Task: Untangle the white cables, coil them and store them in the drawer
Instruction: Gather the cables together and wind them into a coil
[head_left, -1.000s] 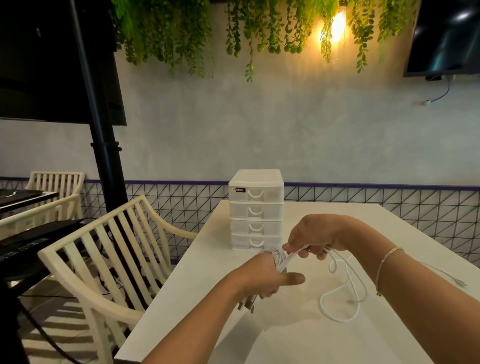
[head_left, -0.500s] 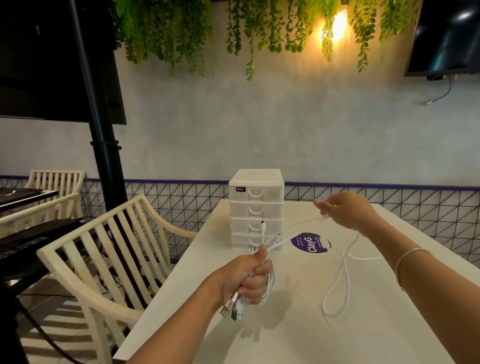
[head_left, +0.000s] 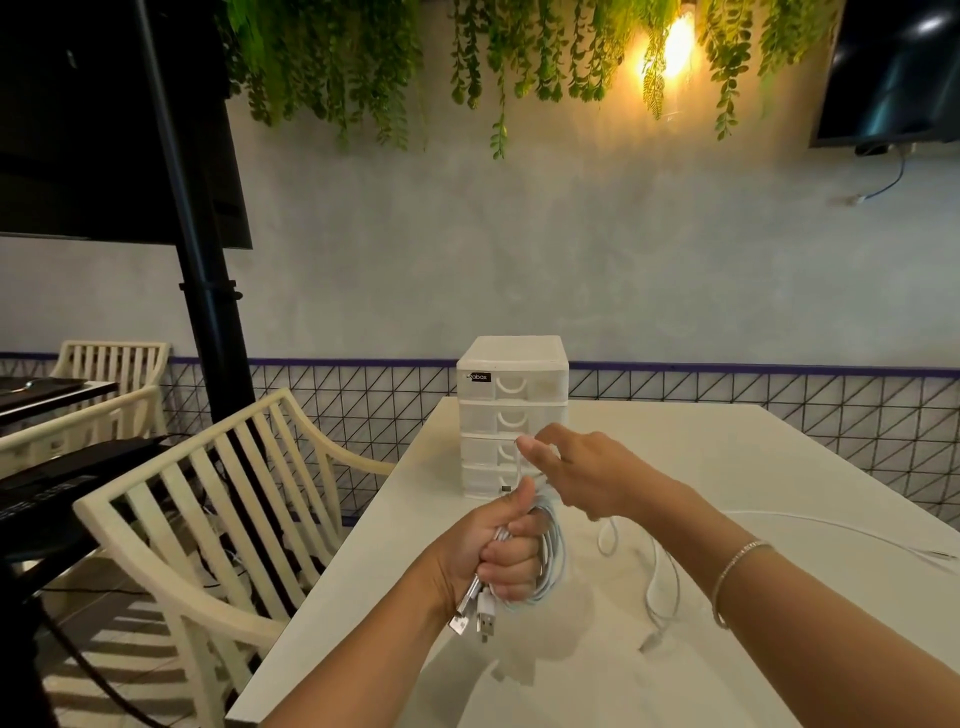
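My left hand (head_left: 501, 551) grips a coil of white cables (head_left: 549, 564) in a fist above the table, thumb up, with USB plugs (head_left: 475, 616) hanging below it. Just above and to the right, my right hand (head_left: 576, 475) pinches a strand of the same cable in front of the drawer unit. Loose white cable (head_left: 662, 587) trails from there down onto the white table (head_left: 727, 457) and off to the right. The small white drawer unit (head_left: 511, 395) stands at the table's far left with all its drawers closed.
A cream slatted chair (head_left: 208, 499) stands against the table's left edge, with more chairs and dark tables further left. A black pole (head_left: 200, 270) rises behind the chair. A wire-mesh fence (head_left: 779, 410) runs behind the table.
My right hand swung back from the far right toward my left fist, bringing the strand over the coil. The left hand kept its grip and the purple sticker is now hidden.
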